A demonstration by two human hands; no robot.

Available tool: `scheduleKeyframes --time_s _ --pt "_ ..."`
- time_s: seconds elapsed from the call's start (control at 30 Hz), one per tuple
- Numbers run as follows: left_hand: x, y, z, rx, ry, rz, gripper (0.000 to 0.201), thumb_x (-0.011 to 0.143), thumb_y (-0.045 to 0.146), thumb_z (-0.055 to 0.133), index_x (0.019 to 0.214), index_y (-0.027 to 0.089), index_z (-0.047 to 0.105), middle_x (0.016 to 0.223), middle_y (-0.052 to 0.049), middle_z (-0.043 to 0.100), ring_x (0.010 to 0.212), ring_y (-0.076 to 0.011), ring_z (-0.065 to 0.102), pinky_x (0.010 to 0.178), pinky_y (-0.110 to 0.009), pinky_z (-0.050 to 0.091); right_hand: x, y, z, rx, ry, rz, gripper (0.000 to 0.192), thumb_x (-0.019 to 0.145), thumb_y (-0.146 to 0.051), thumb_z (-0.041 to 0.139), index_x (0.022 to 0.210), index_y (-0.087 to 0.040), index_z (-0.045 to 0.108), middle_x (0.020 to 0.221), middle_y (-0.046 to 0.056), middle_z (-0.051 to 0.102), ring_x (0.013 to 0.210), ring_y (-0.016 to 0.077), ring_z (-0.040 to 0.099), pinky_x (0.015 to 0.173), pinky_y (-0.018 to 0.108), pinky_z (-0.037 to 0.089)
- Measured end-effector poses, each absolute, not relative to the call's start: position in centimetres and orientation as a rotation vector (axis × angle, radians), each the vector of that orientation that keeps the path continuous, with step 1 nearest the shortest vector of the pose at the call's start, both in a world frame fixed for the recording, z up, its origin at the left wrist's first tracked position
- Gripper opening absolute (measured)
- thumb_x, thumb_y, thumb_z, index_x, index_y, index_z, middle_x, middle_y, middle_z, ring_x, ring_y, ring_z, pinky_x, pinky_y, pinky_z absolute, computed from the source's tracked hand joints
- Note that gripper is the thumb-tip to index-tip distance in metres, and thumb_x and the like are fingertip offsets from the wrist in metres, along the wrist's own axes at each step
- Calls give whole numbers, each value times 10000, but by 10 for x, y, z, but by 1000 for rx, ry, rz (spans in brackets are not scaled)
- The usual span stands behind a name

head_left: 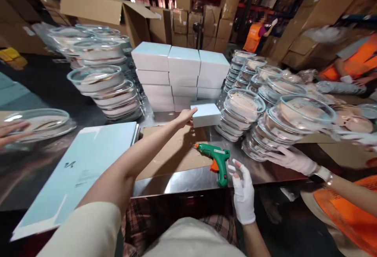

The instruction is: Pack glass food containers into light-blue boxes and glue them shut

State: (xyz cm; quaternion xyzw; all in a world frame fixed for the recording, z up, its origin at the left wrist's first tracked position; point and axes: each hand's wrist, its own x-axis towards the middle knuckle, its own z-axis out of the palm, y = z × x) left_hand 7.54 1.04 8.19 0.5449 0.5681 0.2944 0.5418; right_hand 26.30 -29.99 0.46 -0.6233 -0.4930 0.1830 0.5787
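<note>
Gloved right hand spread wide beside green glue gun; bare left hand touched pale-blue box, fingers partly hidden, grip unclear.

Small light-blue box, closed, lies flat on the steel table just in front of the stacked wall of like boxes, its left end touched by the fingertips of the bare left hand at full arm's reach. Green glue gun (orange trigger and nozzle tip) lies on its side at the edge of a brown cardboard sheet, nozzle pointing left, handle toward the near table edge, just beside the white-gloved right hand, whose fingers are spread and not gripping it.
</note>
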Motion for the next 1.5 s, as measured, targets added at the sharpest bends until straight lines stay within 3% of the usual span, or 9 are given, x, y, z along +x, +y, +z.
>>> scheduleKeyframes --time_s 0.27,0.47,0.6,0.73,0.83,1.17,1.3,1.37,1.5 --pt "83 37 40 1505 1494 671 395 1006 469 649 1251 159 665 1266 -101 688 1115 -255 690 958 -467 601 271 -224 35 -1509 -1741 126 325 1013 -282 548 1292 -189 685 1296 145 728 1211 268 695 1082 443 564" --pt "78 39 27 1645 1521 711 367 1002 485 642 1132 149 715 1144 -97 749 1084 -257 710 978 -440 576 239 -89 64 -1771 -2283 -74 628 934 -222 679 1528 -90 524 1613 229 478 1515 399 398 1266 572 303" --pt "52 46 29 1672 1651 918 470 950 538 662 1164 121 692 1115 -150 764 1166 -337 682 1027 -407 530 242 -52 55 -1838 -2391 -64 507 974 -111 581 1478 -65 554 1514 231 573 1389 335 528 1172 469 418" --pt "1 63 31 1513 2017 1336 976 901 554 697 1537 -15 224 1611 -369 321 1562 -481 250 1259 -648 226 253 -43 40 -1881 -2414 -55 583 948 16 478 1521 -84 520 1579 219 517 1435 331 493 1185 484 407" --pt "-27 81 26 1485 2073 1500 1306 783 557 827 1575 -25 -33 1687 -402 20 1627 -488 14 1305 -652 109 258 -35 34 -1909 -2430 -19 654 925 30 471 1561 -120 493 1644 189 453 1503 349 424 1234 544 347" --pt "-29 114 32 1514 1930 1435 1254 828 468 852 1586 30 -46 1691 -333 105 1602 -429 202 1309 -538 221 268 -5 28 -1944 -2449 58 728 918 3 461 1626 -161 430 1703 143 386 1580 338 335 1286 548 274" --pt "-7 107 44 1414 1999 1335 1164 921 398 752 1557 -47 -115 1644 -450 88 1614 -474 106 1290 -653 119 268 -6 26 -1940 -2439 20 674 962 -27 403 1629 -117 421 1692 181 390 1579 352 336 1277 579 276" --pt "9 90 45 1413 1994 1257 1070 923 345 731 1564 -95 -5 1626 -481 112 1613 -504 97 1278 -661 141 268 -6 27 -1921 -2446 -1 645 978 -55 409 1621 -95 431 1683 194 401 1571 357 345 1277 575 278" --pt "13 19 48 2108 1639 614 908 882 395 753 1636 150 312 1670 -327 319 1381 -433 585 1095 -519 502 265 -3 40 -1899 -2450 7 609 987 -106 473 1595 -66 458 1667 193 428 1543 336 387 1277 496 307"
